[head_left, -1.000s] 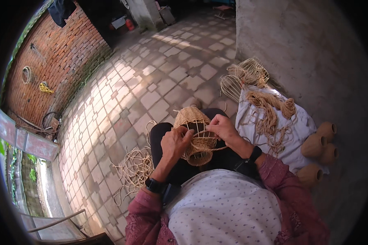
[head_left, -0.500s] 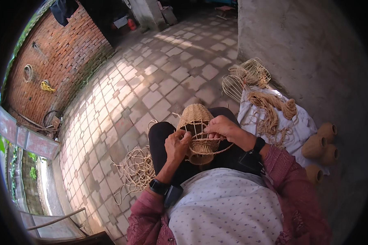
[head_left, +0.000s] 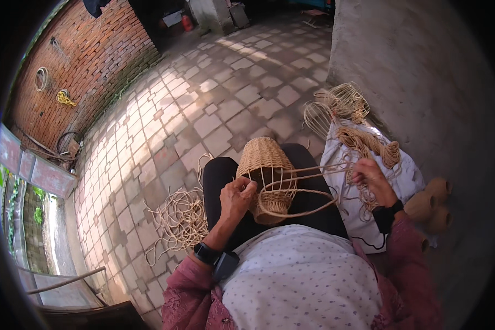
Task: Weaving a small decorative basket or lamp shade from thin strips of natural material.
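A tan, vase-shaped basket of woven cord lay across the seated person's lap, between the thighs in black trousers, its closely woven end away from the body and its narrower end toward it. The legs on either side probably served as a cradle, sparing the hands its full weight. A band of bare upright ribs between the woven parts faced up, where both hands could get at it.

The left hand had its grip closed, thumb and fingers pinching the basket at the left edge of that band, seemingly to steady it against a pull from the other side. The right hand was well apart, out to the right, its grip closed on a tan cord whose strands ran nearly straight back to the ribs; that reach likely kept the length from bunching. A slack cord loop bowed out below.

A loose tan cord heap lay on the paved floor left of the legs. Tan cord hanks rested on a white cloth at the right, presumably for cleanliness and easy reach.
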`<control>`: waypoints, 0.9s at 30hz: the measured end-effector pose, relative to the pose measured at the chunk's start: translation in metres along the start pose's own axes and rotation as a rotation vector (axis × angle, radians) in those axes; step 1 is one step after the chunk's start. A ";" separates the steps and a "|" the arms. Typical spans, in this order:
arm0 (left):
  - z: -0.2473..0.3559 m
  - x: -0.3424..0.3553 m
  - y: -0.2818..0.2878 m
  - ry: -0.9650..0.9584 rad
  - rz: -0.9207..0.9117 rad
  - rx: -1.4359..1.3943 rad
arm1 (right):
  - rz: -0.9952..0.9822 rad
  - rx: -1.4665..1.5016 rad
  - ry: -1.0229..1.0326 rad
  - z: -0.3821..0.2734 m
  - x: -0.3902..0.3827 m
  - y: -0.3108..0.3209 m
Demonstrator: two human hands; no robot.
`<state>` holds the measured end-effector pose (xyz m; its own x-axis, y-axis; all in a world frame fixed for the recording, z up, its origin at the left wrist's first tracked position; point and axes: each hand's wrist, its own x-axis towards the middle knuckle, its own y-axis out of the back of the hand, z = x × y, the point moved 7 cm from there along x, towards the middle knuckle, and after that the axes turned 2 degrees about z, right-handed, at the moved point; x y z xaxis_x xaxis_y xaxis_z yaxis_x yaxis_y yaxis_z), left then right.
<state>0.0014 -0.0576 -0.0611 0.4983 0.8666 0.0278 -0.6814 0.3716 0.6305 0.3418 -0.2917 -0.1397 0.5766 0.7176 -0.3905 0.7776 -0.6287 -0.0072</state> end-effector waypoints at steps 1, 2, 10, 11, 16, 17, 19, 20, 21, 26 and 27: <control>-0.007 0.000 0.004 0.007 0.008 0.003 | 0.198 -0.021 0.010 0.013 0.007 0.066; -0.023 -0.002 0.005 0.131 -0.021 -0.191 | 0.415 -0.001 0.059 0.020 0.005 0.128; -0.024 -0.009 -0.030 0.333 -0.137 -0.656 | 0.799 -1.091 0.156 0.039 0.000 0.258; -0.025 -0.012 -0.028 0.387 -0.128 -0.654 | 0.642 -0.722 0.216 0.029 0.019 0.188; -0.027 -0.011 -0.026 0.342 -0.195 -0.682 | -0.272 -0.397 0.249 -0.059 -0.043 -0.137; -0.024 -0.011 -0.025 0.346 -0.195 -0.682 | -0.407 -0.387 0.220 -0.058 -0.053 -0.159; -0.020 -0.013 -0.024 0.392 -0.209 -0.624 | -0.431 -0.351 0.237 -0.050 -0.043 -0.149; -0.022 -0.013 -0.021 0.401 -0.195 -0.630 | -0.458 -0.314 0.256 -0.046 -0.037 -0.138; -0.025 -0.014 -0.019 0.418 -0.213 -0.601 | -0.325 -0.367 0.178 -0.042 -0.023 -0.105; -0.020 -0.011 -0.019 0.398 -0.252 -0.602 | 0.724 -1.258 0.539 -0.011 0.005 0.176; -0.019 -0.009 -0.022 0.393 -0.263 -0.616 | 0.928 -1.371 0.301 0.008 -0.005 0.249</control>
<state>0.0018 -0.0670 -0.0897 0.5366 0.7358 -0.4131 -0.7996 0.5998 0.0298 0.5305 -0.4544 -0.1473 0.8310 0.4097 0.3762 -0.2930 -0.2524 0.9222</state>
